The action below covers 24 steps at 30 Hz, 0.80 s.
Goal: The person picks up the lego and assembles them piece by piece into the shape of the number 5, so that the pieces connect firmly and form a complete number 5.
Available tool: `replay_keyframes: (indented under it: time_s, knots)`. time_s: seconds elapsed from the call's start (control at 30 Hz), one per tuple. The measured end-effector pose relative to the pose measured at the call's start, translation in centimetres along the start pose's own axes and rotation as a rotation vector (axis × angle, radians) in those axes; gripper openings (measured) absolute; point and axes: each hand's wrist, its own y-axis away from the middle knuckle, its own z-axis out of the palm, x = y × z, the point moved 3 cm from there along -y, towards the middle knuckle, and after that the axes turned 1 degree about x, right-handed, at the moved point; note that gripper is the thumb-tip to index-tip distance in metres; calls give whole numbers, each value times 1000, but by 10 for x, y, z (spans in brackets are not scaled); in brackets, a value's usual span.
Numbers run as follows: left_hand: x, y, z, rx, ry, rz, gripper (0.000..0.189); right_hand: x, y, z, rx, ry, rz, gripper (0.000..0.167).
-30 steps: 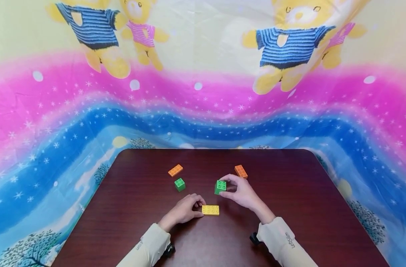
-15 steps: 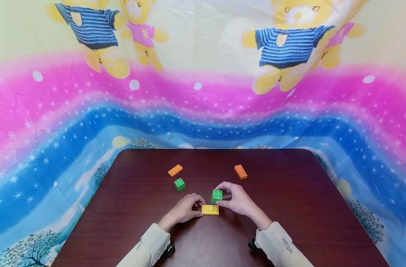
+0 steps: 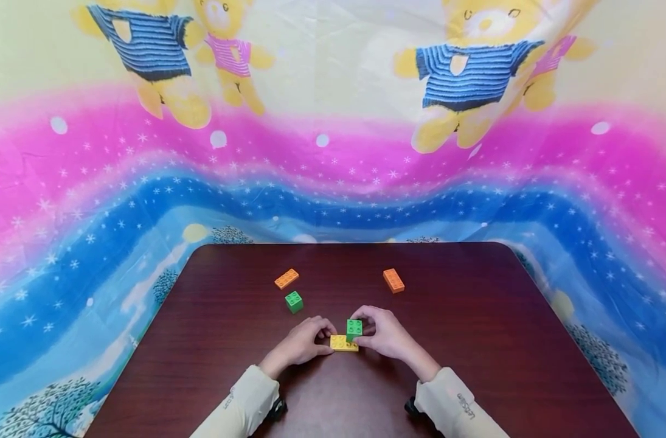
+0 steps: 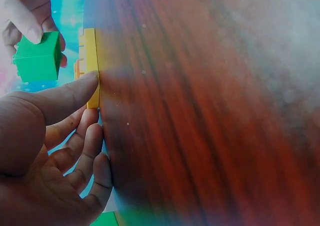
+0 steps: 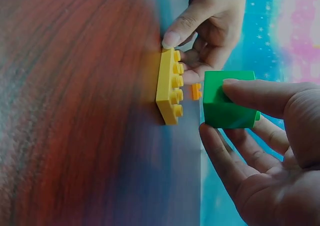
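Note:
A flat yellow toy brick (image 3: 337, 343) with studs on top lies on the table. My left hand (image 3: 302, 343) pinches its left end, thumb in front and fingers behind, as the left wrist view (image 4: 92, 50) shows. Above the brick's right half my right hand (image 3: 388, 333) holds a green cube brick (image 3: 354, 328) between thumb and fingers, studs up. In the right wrist view a gap shows between the underside of the green brick (image 5: 227, 105) and the yellow brick's studs (image 5: 177, 80).
On the dark wooden table (image 3: 475, 340), a second green brick (image 3: 294, 302) sits left of centre. Behind it lies a flat orange brick (image 3: 286, 278), with another orange brick (image 3: 393, 280) farther right. A patterned cloth (image 3: 333, 158) hangs beyond the far edge.
My right hand has brought the green brick nearer to me and slightly left, from behind the yellow brick to over its right half. The left hand has kept its grip in place.

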Motion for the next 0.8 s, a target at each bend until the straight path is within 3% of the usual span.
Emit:
replay_keyframes:
  time_s: [0.8]
  knots:
    - [1,1,-1,4,10,4,25,9,-2,14,0,40,22,32]
